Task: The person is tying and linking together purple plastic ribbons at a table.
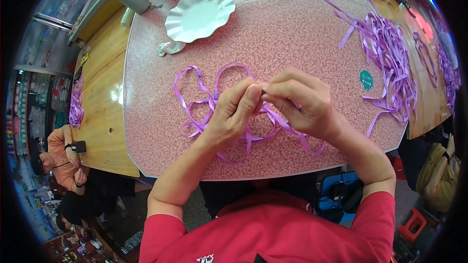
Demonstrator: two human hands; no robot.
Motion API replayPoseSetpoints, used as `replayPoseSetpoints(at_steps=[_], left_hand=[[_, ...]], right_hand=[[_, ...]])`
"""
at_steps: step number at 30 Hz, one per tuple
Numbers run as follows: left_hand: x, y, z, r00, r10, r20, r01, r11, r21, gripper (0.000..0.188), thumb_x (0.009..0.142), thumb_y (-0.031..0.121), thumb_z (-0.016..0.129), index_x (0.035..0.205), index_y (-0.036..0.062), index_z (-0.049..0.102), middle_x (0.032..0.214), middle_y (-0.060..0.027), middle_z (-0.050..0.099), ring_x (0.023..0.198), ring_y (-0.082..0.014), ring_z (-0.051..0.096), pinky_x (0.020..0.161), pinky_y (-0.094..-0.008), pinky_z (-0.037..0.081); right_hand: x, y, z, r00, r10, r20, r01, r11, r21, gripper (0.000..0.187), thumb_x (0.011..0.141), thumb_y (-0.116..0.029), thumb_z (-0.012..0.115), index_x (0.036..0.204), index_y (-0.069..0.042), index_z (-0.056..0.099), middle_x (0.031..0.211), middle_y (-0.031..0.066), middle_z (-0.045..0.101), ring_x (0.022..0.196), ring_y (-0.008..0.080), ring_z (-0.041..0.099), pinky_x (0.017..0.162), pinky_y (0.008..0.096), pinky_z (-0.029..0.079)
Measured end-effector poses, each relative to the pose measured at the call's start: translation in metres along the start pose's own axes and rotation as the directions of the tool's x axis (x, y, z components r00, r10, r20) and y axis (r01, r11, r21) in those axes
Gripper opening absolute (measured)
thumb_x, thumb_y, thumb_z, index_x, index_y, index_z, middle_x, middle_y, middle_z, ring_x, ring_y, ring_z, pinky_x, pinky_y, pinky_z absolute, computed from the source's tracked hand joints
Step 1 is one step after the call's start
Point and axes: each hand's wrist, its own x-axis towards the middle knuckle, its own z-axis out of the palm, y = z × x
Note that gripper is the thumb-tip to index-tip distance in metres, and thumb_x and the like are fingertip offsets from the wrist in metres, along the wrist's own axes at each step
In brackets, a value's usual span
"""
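the left hand (236, 109) is closed on the purple ribbon (201, 125), thumb pressed over bent fingers; the right hand (304, 101) meets it, pinching a small dark piece (263, 89) too tiny to identify. the ribbon's loops lie on the pink worktop (292, 34) beneath and around both hands. a bigger ribbon pile (390, 63) lies off to the right, and a white scalloped dish (200, 15) sits beyond, toward the left.
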Motion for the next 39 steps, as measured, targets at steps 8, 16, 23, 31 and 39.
replayPoseSetpoints(at_steps=[8,16,23,31,39], left_hand=[[0.000,-0.001,0.005,0.994,-0.069,-0.081,0.064,0.996,-0.067,0.031,0.110,0.031,0.039,0.098,0.0057,0.053,0.076,0.0006,0.049,0.066,-0.0069,0.040,0.061,-0.0232,0.036],[0.001,-0.017,0.000,0.954,0.274,-0.123,-0.252,0.953,0.171,0.015,0.106,0.017,0.050,0.102,0.0033,0.053,0.080,-0.0008,0.048,0.069,-0.0081,0.040,0.059,-0.0255,0.035],[0.001,-0.014,0.001,0.940,0.322,-0.115,-0.293,0.931,0.219,0.016,0.105,0.018,0.051,0.102,0.0033,0.052,0.080,-0.0032,0.048,0.068,-0.0112,0.042,0.060,-0.0275,0.035],[0.002,-0.012,-0.002,0.960,0.275,-0.058,-0.261,0.950,0.173,0.022,0.107,0.022,0.049,0.102,0.0017,0.056,0.080,-0.0046,0.048,0.067,-0.0118,0.043,0.058,-0.0290,0.037],[0.000,-0.010,-0.002,0.961,0.262,-0.087,-0.256,0.964,0.078,0.019,0.105,0.018,0.048,0.101,0.0014,0.056,0.081,-0.0051,0.050,0.068,-0.0122,0.045,0.060,-0.0287,0.038]], right_hand=[[-0.001,-0.003,0.006,0.950,0.312,-0.027,-0.290,0.909,0.299,0.015,0.085,0.005,0.071,0.100,0.001,0.068,0.088,0.0109,0.066,0.078,0.0185,0.069,0.063,0.0293,0.055],[-0.002,-0.007,0.003,0.939,0.340,0.048,-0.340,0.899,0.278,0.017,0.090,0.002,0.070,0.107,0.002,0.068,0.098,0.0096,0.064,0.080,0.0115,0.064,0.067,0.0231,0.051],[-0.007,-0.001,0.004,0.938,0.337,0.085,-0.345,0.876,0.338,0.017,0.090,0.001,0.069,0.108,0.002,0.068,0.100,0.0113,0.065,0.080,0.0125,0.064,0.067,0.0240,0.051],[-0.003,-0.005,0.005,0.980,0.199,-0.011,-0.193,0.963,0.185,0.019,0.083,0.003,0.075,0.101,-0.002,0.069,0.092,0.0104,0.068,0.077,0.0181,0.068,0.063,0.0292,0.054],[-0.005,-0.005,0.004,0.977,0.215,0.015,-0.213,0.951,0.226,0.019,0.086,0.000,0.075,0.104,0.000,0.070,0.096,0.0124,0.068,0.078,0.0154,0.066,0.063,0.0255,0.052]])
